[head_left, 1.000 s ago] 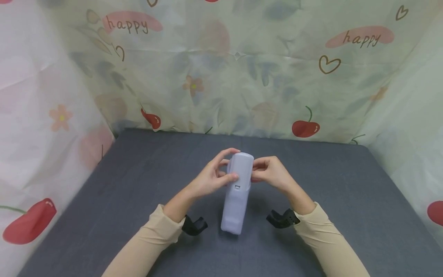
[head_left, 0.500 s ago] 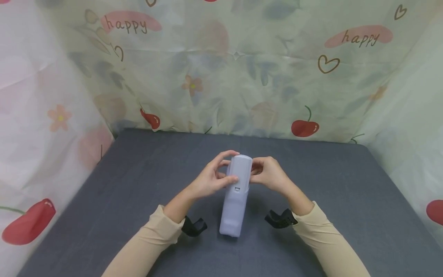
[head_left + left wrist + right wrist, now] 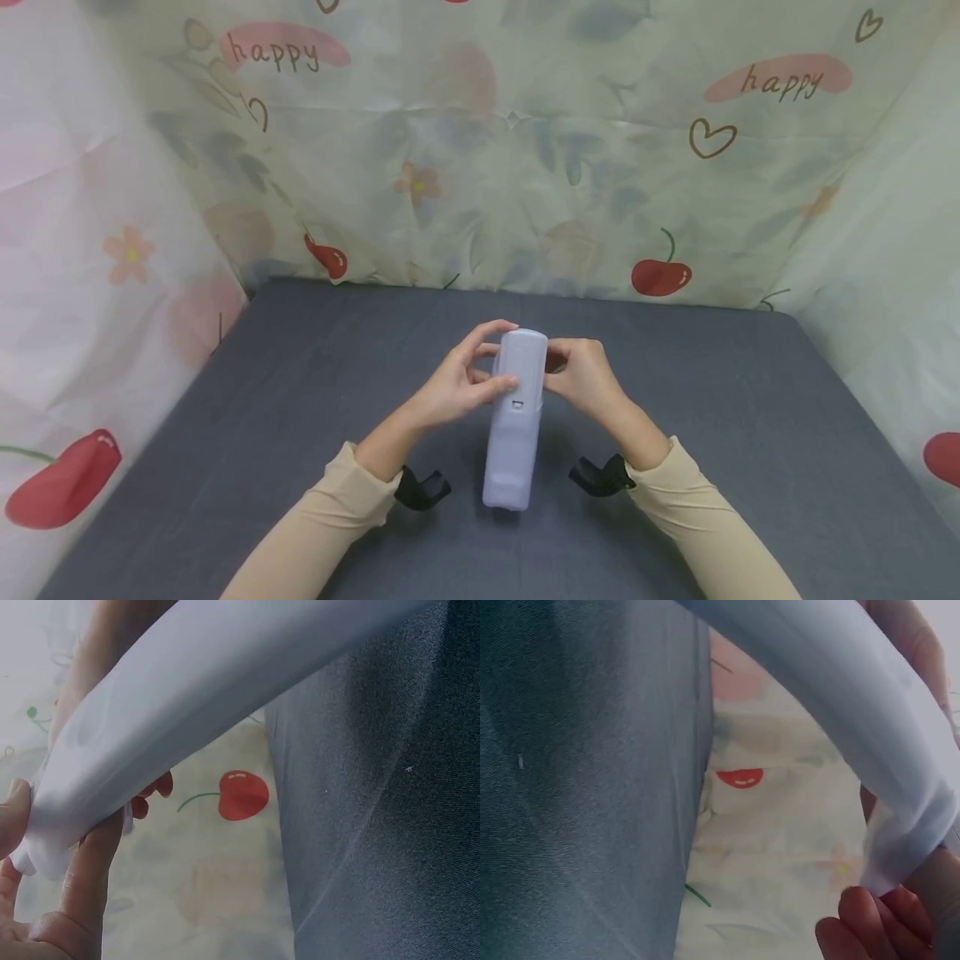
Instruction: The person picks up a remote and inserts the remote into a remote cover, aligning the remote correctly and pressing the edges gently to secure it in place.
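A long, pale lilac plastic device [image 3: 512, 454] with a rounded top and a small rectangular port stands slightly tilted between both hands, its lower end close over the table. My left hand [image 3: 453, 385] grips its upper part from the left, thumb on the near face and index finger over the top. On the opposite side, my right hand [image 3: 591, 377] holds the upper right edge with bent fingers, whose tips are partly hidden behind the body. The right wrist view shows the device's curved underside [image 3: 855, 697] and right-hand fingers [image 3: 861, 915] at its end.
A dark grey cloth-covered table [image 3: 360, 350] lies beneath the hands. Around it hangs a patterned curtain [image 3: 517, 208] with cherries, hearts and flowers. Black straps [image 3: 422, 490] sit at both wrists, beside beige sleeves [image 3: 315, 525].
The device dips slightly, then rises again and stands a little more upright. My right hand has shifted slightly, its wrist moving inward; the left hand keeps its grip.
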{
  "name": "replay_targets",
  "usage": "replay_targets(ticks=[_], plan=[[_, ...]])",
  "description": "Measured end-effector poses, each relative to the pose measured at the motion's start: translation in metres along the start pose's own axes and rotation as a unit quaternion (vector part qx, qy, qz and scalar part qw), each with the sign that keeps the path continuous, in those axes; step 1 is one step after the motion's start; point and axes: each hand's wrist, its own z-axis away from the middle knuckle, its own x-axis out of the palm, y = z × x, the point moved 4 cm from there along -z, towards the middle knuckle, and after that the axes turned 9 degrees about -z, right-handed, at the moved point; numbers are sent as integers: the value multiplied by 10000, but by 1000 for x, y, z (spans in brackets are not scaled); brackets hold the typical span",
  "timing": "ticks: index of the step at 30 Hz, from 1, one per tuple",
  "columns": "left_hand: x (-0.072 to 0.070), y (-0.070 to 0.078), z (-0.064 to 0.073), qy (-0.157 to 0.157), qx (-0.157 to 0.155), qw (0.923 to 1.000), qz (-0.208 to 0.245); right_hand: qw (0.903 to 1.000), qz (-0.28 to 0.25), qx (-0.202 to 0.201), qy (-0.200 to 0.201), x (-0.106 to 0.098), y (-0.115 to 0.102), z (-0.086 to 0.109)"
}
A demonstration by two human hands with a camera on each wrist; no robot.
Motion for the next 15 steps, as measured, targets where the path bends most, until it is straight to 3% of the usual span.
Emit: replay_targets(ticks=[8,15], plan=[[-1,-3,-1,34,-291,9996,-6,9970,148,-597,474,-7,-1,0],[0,-2,-1,-93,-468,9988,-45,9978,-292,-188,567,-20,1,-2]])
